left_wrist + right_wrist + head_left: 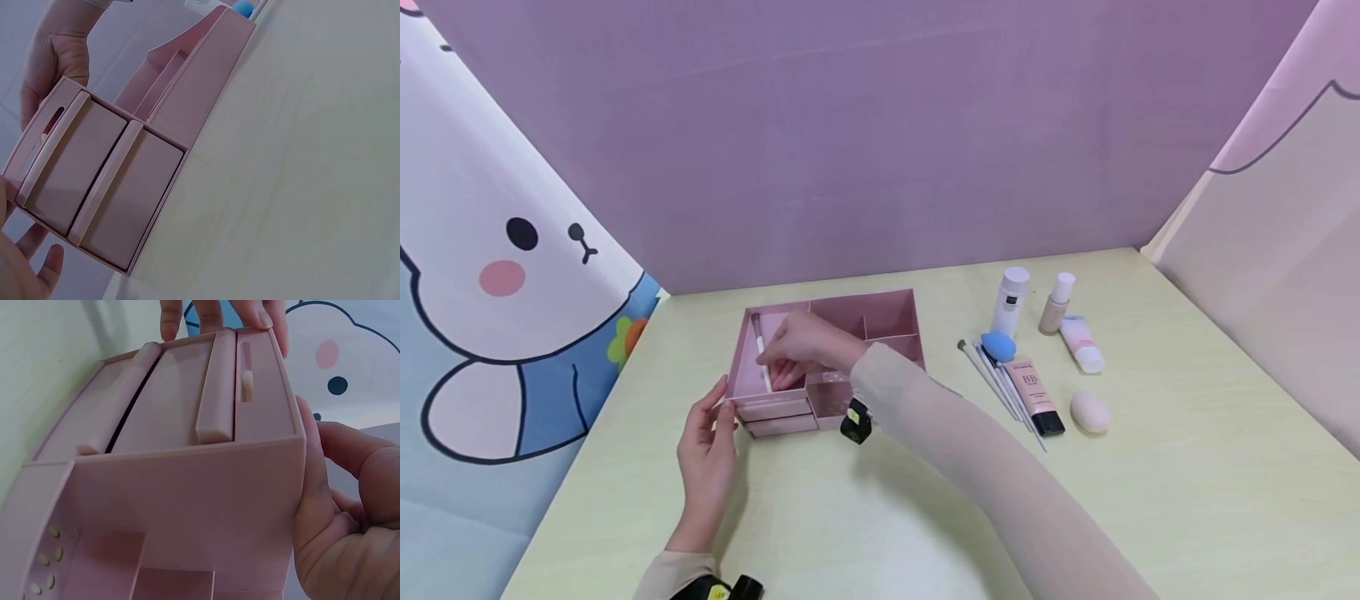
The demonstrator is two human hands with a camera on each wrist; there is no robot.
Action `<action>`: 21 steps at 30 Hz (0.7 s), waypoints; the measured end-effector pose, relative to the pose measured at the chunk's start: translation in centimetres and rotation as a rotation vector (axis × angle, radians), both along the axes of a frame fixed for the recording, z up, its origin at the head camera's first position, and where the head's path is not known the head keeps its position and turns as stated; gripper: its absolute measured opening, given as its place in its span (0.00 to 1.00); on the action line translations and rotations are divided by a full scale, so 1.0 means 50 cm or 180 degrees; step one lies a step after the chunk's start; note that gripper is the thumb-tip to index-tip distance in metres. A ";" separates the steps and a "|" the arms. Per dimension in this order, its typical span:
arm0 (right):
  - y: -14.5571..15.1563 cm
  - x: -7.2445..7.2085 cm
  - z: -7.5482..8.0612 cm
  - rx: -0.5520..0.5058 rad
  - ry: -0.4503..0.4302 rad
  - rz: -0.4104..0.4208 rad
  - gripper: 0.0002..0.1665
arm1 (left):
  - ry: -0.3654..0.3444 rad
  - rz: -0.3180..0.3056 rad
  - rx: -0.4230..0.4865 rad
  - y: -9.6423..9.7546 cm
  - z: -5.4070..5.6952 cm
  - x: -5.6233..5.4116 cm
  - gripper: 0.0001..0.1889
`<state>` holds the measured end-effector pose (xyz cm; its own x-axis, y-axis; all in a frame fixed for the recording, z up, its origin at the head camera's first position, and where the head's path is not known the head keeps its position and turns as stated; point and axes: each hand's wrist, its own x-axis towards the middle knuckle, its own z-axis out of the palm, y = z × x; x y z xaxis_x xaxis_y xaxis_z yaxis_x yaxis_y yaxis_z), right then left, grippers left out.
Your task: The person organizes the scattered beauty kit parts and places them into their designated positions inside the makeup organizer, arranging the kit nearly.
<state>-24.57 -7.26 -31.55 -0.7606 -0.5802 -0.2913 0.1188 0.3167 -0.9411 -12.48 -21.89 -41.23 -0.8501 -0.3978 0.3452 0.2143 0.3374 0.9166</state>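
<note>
A pink makeup organizer (786,394) with two small drawers at its front left stands on the table. In its upper left compartment leans a makeup brush (767,379) with a white handle and dark bristles. My right hand (805,343) reaches over the organizer and pinches the brush's handle. Through the slot above the drawers, a pale bit of handle (248,386) shows. At the front left corner, my left hand (709,454) touches the organizer with fairly straight fingers. The right wrist view shows those fingertips (255,314) against the organizer's edge.
Right of the organizer lie several brushes (992,379), a blue makeup sponge (998,346), a BB cream tube (1032,387) and a pale egg-shaped sponge (1090,412). Behind them are a white bottle (1011,302), a foundation bottle (1056,307) and a small tube (1081,343).
</note>
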 end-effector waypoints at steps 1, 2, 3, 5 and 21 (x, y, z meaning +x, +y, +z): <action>0.001 0.000 -0.001 -0.0018 0.0006 -0.0003 0.11 | 0.0005 0.0000 0.0002 0.000 0.000 0.000 0.18; 0.002 -0.001 -0.002 -0.0047 0.0004 -0.0003 0.11 | 0.0003 0.0002 0.0003 0.000 0.000 -0.001 0.18; 0.003 -0.002 -0.002 -0.0071 0.0008 -0.0002 0.11 | -0.0002 0.0002 0.0004 0.000 0.000 -0.001 0.18; 0.006 -0.002 -0.002 -0.0118 0.0019 -0.0003 0.10 | -0.0016 0.0006 0.0014 -0.001 0.000 -0.001 0.18; 0.033 0.004 -0.013 -0.0590 0.0029 0.0017 0.13 | 0.0081 0.0005 0.0101 0.001 -0.004 -0.005 0.16</action>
